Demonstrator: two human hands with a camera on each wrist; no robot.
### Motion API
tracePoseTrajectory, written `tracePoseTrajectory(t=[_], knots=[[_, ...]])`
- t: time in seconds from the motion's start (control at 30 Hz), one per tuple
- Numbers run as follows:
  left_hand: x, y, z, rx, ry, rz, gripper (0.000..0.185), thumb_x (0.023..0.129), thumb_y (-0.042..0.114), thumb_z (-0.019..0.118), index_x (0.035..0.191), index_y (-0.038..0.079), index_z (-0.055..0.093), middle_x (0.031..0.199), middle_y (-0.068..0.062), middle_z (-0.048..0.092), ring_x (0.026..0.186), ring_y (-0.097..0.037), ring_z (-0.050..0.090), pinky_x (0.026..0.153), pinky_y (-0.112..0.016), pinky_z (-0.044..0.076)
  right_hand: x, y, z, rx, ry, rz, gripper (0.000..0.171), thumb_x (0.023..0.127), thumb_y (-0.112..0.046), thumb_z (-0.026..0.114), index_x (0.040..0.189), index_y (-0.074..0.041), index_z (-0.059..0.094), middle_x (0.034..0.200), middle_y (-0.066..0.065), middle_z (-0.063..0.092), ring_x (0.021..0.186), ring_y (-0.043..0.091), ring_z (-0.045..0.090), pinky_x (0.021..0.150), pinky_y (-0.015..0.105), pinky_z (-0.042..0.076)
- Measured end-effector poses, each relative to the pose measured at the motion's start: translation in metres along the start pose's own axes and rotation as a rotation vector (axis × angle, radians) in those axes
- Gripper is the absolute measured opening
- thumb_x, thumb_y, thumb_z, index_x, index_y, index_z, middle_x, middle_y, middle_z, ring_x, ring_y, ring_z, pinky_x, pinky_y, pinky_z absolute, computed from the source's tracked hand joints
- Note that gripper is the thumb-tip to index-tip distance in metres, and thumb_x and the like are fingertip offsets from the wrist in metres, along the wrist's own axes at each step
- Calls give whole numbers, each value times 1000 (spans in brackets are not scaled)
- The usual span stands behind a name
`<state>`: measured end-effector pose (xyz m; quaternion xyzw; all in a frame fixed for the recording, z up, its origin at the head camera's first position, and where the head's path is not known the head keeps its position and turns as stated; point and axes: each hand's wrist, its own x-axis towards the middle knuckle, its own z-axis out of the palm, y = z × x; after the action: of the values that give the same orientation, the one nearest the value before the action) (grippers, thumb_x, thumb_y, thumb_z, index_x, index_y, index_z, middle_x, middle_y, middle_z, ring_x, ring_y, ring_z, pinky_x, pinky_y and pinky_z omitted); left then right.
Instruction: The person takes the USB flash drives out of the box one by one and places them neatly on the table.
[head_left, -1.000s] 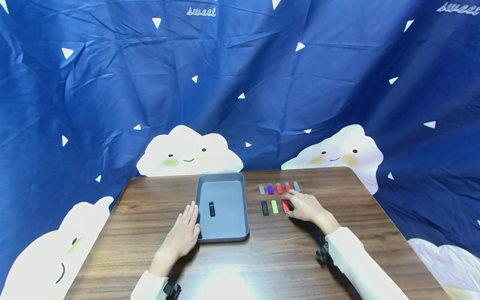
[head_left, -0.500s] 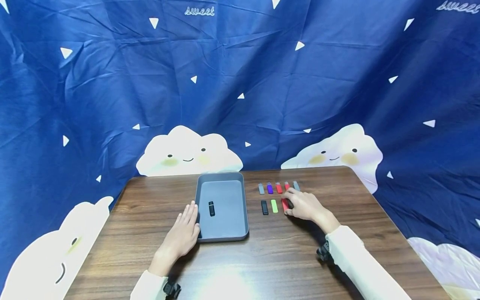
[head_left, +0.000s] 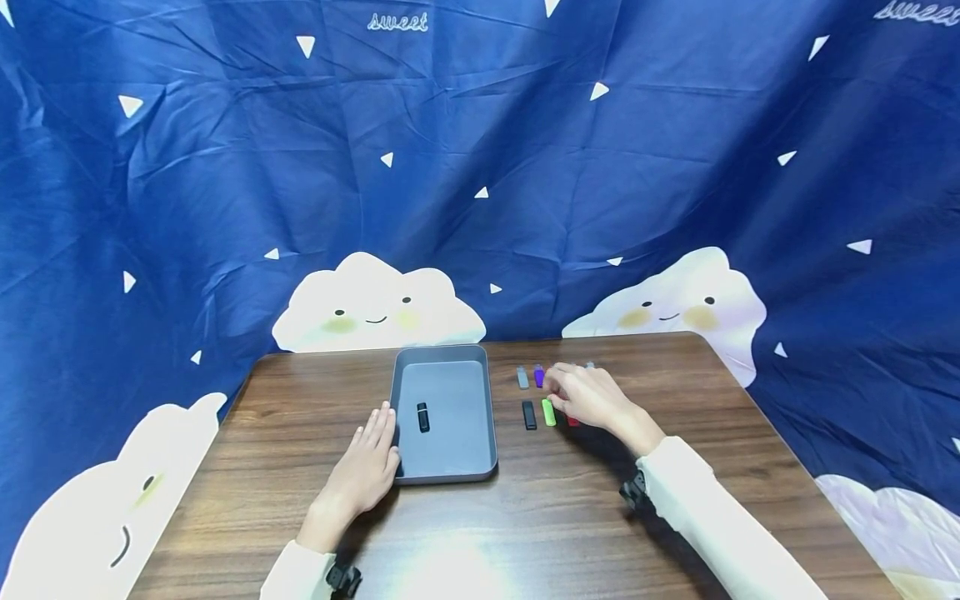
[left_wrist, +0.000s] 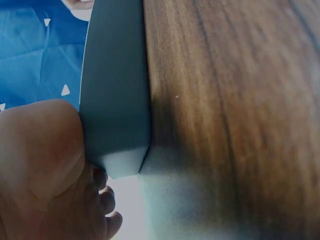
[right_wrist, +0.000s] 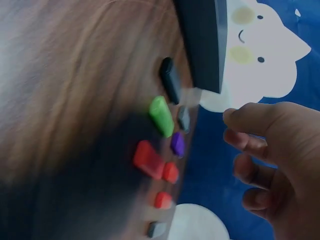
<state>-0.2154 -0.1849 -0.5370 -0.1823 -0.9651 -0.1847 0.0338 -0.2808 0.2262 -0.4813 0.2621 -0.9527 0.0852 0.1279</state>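
Note:
My left hand (head_left: 360,467) lies with straight fingers against the left wall of a grey tray (head_left: 483,417). A black USB stick (head_left: 423,417) rests inside the tray. My right hand (head_left: 592,396) is over two rows of USB sticks on the table, its fingers loosely bent with nothing visible between them. Beneath and beside it are a green stick (head_left: 549,412), a black stick (head_left: 529,415), a purple stick (head_left: 539,376) and a grey stick (head_left: 522,377). In the right wrist view, a larger red stick (right_wrist: 148,159) and two smaller red ones lie below the hand.
The brown wooden table (head_left: 525,533) ends at a blue cloth backdrop (head_left: 525,167) printed with clouds. Another grey stick (right_wrist: 156,229) ends the far row on the right. Both wrists carry small black cameras.
My right hand has left the larger red stick and moved left, now over the green stick and the far row. The red stick stays on the table. My left hand has not moved.

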Motion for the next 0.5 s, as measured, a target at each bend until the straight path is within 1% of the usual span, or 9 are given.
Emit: tracePoseTrajectory(t=[0.1,0.23,0.4,0.5], knots=[[-1,0,-1,11,-15,-12,61,110,18,41,163,-10,30,174,-27,25,161,-47,27,130,-65,27,8,-7,-4,8,18,-20,13,91,-19,82,93,-22,69,85,-11,62,65,5,57,52,29,45],[-1,4,-6,24,-44,-33,60,111,17,43,163,-10,29,175,-26,23,162,-45,25,131,-63,26,19,-17,-10,20,15,-27,11,92,-20,79,93,-23,69,85,-11,61,62,6,55,50,28,42],[0,4,-7,31,-51,-35,60,112,17,43,164,-10,28,175,-25,23,163,-45,24,132,-62,25,34,-30,-16,13,28,-59,9,92,-21,78,94,-23,70,87,-10,65,61,9,56,49,29,42],[0,4,-6,29,-58,-39,61,112,18,42,164,-9,27,176,-24,21,163,-44,22,132,-62,24,42,-38,-18,5,22,-77,8,93,-23,78,94,-24,70,90,-10,68,62,9,58,49,29,43]])
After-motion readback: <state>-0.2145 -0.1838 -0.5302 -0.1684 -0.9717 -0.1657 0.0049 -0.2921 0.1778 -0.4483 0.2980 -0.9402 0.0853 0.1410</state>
